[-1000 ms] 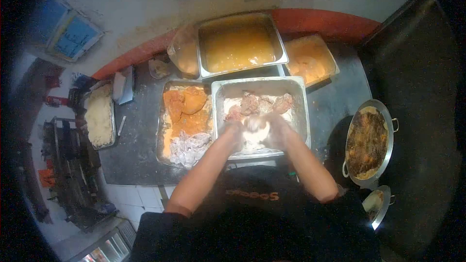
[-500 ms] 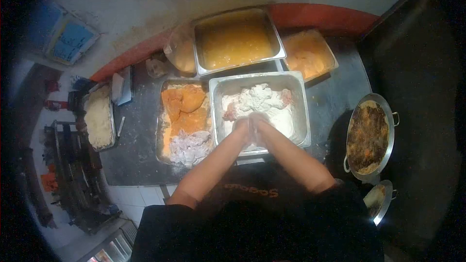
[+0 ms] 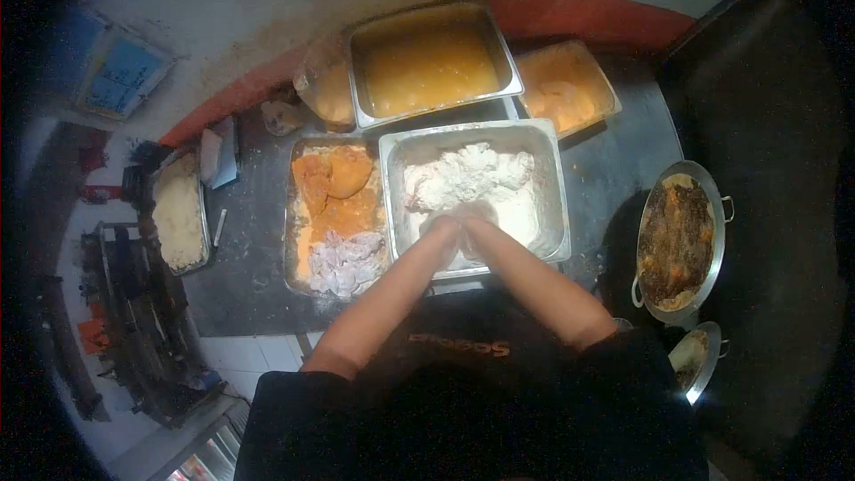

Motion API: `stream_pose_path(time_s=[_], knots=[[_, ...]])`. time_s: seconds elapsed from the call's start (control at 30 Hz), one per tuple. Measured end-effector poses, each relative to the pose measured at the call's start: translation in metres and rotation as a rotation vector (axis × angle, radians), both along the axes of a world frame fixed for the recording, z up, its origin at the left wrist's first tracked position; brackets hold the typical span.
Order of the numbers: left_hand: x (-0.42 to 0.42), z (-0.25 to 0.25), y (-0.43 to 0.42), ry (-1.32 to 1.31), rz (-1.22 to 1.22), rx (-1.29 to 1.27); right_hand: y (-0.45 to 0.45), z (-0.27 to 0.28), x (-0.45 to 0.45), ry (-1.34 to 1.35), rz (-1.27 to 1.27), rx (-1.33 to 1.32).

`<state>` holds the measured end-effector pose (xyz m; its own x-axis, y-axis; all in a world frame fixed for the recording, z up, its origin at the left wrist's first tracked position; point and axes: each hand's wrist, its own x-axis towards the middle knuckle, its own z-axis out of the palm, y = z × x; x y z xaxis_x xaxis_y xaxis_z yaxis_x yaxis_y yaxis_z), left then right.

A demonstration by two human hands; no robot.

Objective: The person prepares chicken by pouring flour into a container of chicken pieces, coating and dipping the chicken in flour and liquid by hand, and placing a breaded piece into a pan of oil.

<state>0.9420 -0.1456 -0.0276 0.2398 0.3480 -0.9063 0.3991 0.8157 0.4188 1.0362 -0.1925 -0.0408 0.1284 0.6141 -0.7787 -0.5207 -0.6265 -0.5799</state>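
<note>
My left hand (image 3: 445, 230) and my right hand (image 3: 478, 219) are close together at the near side of a deep metal pan (image 3: 562, 205). Loose white flour (image 3: 517, 221) fills much of its bottom. Pieces of what looks like raw meat (image 3: 469, 171) lie just beyond my hands, thickly covered in flour. Blur and flour hide my fingers, so their grip does not show. Left of the pan, a shallow tray (image 3: 289, 249) holds orange-coated pieces (image 3: 343, 180) and whitish floured pieces (image 3: 343, 260).
Behind stand a metal pan of yellowish liquid (image 3: 432, 71) and a tub of orange mixture (image 3: 568, 93). A tray of pale crumbly coating (image 3: 180, 214) is at the far left. To the right are a two-handled pan of dark fried food (image 3: 675, 245) and a smaller pan (image 3: 695, 361).
Flour now covers the pink patches that showed on the pieces. My hands stay together at the pan's near side. The whole view has shifted slightly.
</note>
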Motion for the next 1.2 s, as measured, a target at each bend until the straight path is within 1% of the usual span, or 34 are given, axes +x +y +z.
stream_pose_path(time_s=[0.07, 0.1, 0.17, 0.2, 0.23, 0.3, 0.37, 0.4, 0.43, 0.47, 0.5, 0.53, 0.57, 0.6, 0.67, 0.7, 0.73, 0.8, 0.83, 0.87, 0.9, 0.93, 0.97, 1.0, 1.07, 1.1, 1.13, 1.17, 1.2], knots=[[-0.005, -0.058, 0.004, -0.091, -0.018, -0.02, 0.003, 0.006, -0.004, 0.024, 0.035, 0.021], [-0.007, -0.064, 0.003, -0.089, -0.021, -0.02, 0.002, 0.009, -0.006, 0.036, 0.042, 0.031], [-0.006, -0.059, 0.002, -0.23, 0.075, -0.047, 0.002, 0.018, -0.009, 0.058, 0.031, 0.048], [-0.007, -0.056, 0.001, -0.229, 0.074, -0.049, 0.001, 0.022, -0.008, 0.067, 0.015, 0.06], [-0.006, -0.031, 0.001, -0.186, 0.072, -0.01, 0.0, 0.03, -0.007, 0.079, -0.016, 0.068], [-0.002, -0.017, 0.006, -0.143, 0.069, 0.029, -0.002, 0.054, 0.003, 0.095, -0.138, 0.067], [0.003, -0.016, 0.01, -0.209, 0.07, 0.422, -0.005, 0.079, 0.031, 0.058, -0.321, 0.016], [0.0, -0.014, 0.013, -0.2, 0.078, 0.411, -0.008, 0.075, 0.035, 0.052, -0.558, 0.111], [-0.003, 0.0, 0.021, 0.106, -0.234, 0.998, -0.013, 0.032, 0.058, -0.219, -0.403, -0.053], [-0.004, 0.008, 0.028, 0.433, -0.57, 1.568, -0.012, 0.015, 0.071, -0.216, -0.399, -0.057], [-0.004, -0.001, 0.031, 0.434, -0.569, 1.57, -0.012, 0.003, 0.08, -0.334, -0.363, -0.045], [-0.004, -0.018, 0.033, 0.58, -0.81, 1.577, -0.007, -0.019, 0.087, -0.608, -0.267, 0.006], [-0.003, -0.027, 0.034, 0.727, -1.056, 1.562, -0.001, -0.044, 0.092, -0.943, -0.151, 0.019], [0.0, -0.024, 0.037, 0.727, -1.056, 1.564, 0.01, -0.07, 0.094, -1.277, -0.062, 0.0], [0.014, -0.007, 0.053, 0.602, -1.199, 1.39, 0.031, -0.109, 0.09, -1.709, 0.051, -0.06], [0.021, 0.002, 0.061, 0.54, -1.264, 1.3, 0.038, -0.125, 0.086, -1.882, 0.034, -0.064], [0.027, 0.009, 0.067, 0.478, -1.324, 1.209, 0.04, -0.102, 0.082, -1.71, 0.255, -0.094], [0.026, -0.012, 0.071, 0.42, -1.38, 1.119, 0.039, -0.069, 0.077, -1.526, 0.461, -0.118], [0.025, -0.057, 0.074, 0.278, -0.987, 1.135, 0.037, -0.058, 0.077, -1.537, 0.38, -0.09], [0.024, -0.082, 0.073, 0.136, -0.598, 1.115, 0.032, -0.046, 0.075, -1.543, 0.303, -0.066], [0.023, -0.06, 0.068, 0.133, -0.596, 1.114, 0.025, -0.03, 0.072, -1.546, 0.305, -0.068], [0.024, -0.012, 0.06, -0.065, -0.428, 0.624, 0.019, -0.011, 0.07, -1.312, 0.206, -0.021], [0.023, 0.015, 0.052, -0.248, -0.255, 0.129, 0.014, 0.014, 0.071, -1.195, 0.158, 0.0], [0.021, 0.009, 0.044, -0.255, -0.258, 0.127, 0.008, 0.039, 0.072, -1.081, 0.107, 0.016], [0.009, -0.014, 0.029, -0.478, 0.063, 0.072, -0.004, 0.086, 0.077, -0.622, 0.126, 0.07], [0.001, 0.022, 0.032, -0.482, 0.071, 0.024, -0.009, 0.093, 0.084, -0.621, 0.122, 0.065], [0.002, 0.038, 0.033, -0.48, 0.065, 0.02, -0.015, 0.097, 0.095, -0.53, 0.157, 0.098], [0.002, 0.046, 0.035, -0.262, -0.074, 0.392, -0.02, 0.097, 0.102, -0.436, 0.198, 0.13], [-0.001, 0.034, 0.04, -0.168, -0.131, 0.492, -0.02, 0.088, 0.106, -0.431, 0.201, 0.128]])
